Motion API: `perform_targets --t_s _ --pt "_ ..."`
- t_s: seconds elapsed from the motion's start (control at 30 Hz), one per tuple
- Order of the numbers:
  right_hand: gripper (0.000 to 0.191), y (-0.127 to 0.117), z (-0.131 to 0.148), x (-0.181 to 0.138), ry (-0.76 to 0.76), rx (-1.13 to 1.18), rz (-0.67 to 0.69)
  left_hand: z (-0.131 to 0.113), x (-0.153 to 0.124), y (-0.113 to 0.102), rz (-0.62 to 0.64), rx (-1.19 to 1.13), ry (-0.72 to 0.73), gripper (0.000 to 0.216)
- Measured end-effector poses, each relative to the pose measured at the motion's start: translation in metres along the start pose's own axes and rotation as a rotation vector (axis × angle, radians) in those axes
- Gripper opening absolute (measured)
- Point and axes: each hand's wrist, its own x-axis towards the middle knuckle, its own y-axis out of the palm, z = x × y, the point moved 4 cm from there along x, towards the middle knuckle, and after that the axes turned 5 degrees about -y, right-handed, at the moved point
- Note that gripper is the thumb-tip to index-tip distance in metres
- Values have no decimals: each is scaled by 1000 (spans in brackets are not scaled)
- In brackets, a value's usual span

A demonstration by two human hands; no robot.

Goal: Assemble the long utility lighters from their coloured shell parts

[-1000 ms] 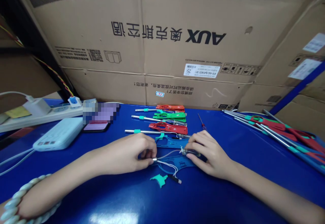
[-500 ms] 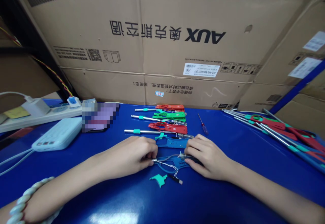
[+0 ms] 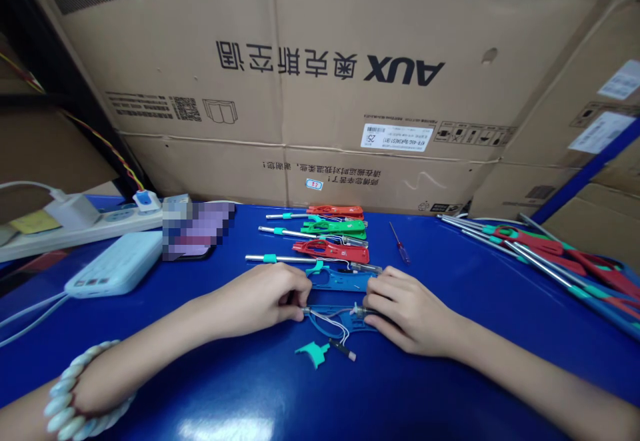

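Observation:
My left hand (image 3: 283, 297) is closed, its thumb and fingertips pinching a small metal wire end (image 3: 306, 311) at the left end of a blue lighter shell half (image 3: 363, 321). My right hand (image 3: 407, 311) is closed round the right end of that shell, covering part of the lighter's inside. White wires (image 3: 337, 321) loop from the metal end to a small black igniter (image 3: 343, 349) on the table. Beside it lies a loose teal trigger (image 3: 313, 353). Just behind is another blue shell half (image 3: 340, 280).
Opened red (image 3: 333, 251) and green (image 3: 337, 227) lighters lie in rows behind, near a purple screwdriver (image 3: 400, 243). More lighters (image 3: 565, 261) are piled at right. A power bank (image 3: 117, 264), phone (image 3: 197, 229) and power strip (image 3: 115, 219) are at left; cardboard (image 3: 300, 14) stands behind.
My left hand has lifted slightly, bringing the metal wire end up to the shell's left end. The black igniter has shifted a little left. My right hand has barely moved.

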Motion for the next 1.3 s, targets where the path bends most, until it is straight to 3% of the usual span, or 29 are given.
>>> perform_targets --t_s 0.17,0.63,1.07,1.17,1.3 --pt "26 -1 1 1 1 -5 30 3 3 -1 59 -74 -62 10" --pt "17 -2 2 0 -13 -42 63 7 4 3 73 -136 -142 9" --pt "23 -1 7 0 -9 -112 -7 -13 -7 3 -102 313 131 8" --pt "24 0 8 -1 -8 -123 -1 -19 -5 5 -165 304 173 2" --pt "25 2 9 -1 1 -141 -2 -24 -2 13 -237 239 246 12"
